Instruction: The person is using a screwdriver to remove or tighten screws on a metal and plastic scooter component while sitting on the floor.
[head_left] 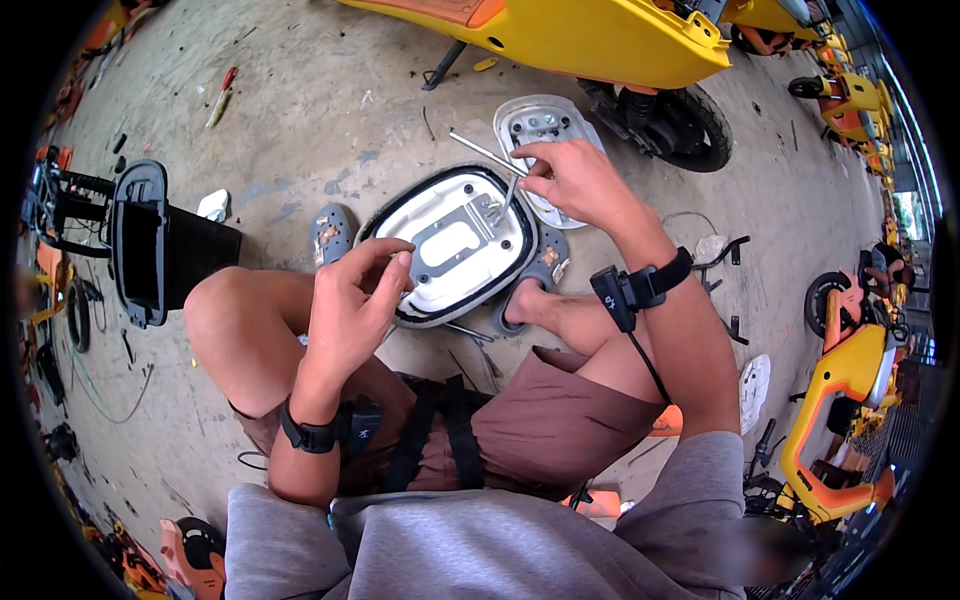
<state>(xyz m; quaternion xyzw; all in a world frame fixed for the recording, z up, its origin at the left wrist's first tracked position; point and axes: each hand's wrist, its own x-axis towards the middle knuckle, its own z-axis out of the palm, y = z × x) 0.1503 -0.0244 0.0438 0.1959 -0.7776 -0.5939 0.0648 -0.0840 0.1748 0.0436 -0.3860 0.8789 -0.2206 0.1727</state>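
Between my feet lies an oval white shell (405, 290) with a black rim, its hollow side up. A grey metal bracket plate (475, 232) sits inside it. My right hand (575, 183) is closed on a metal T-handle wrench (480, 150), over the shell's far right part. The wrench's shaft points down toward the bracket, but I cannot tell if its tip touches a fastener. Above the shell's left edge is my left hand (355, 300), fingers curled with thumb and forefinger drawn together. Anything small between them is too hidden to name.
A second white shell (548, 125) lies just beyond, near a yellow scooter (610, 45) and its rear wheel (690, 130). A black bin-shaped box (200, 245) stands left. A red-handled tool (222, 95) lies far left. More scooters (835, 385) line the right side.
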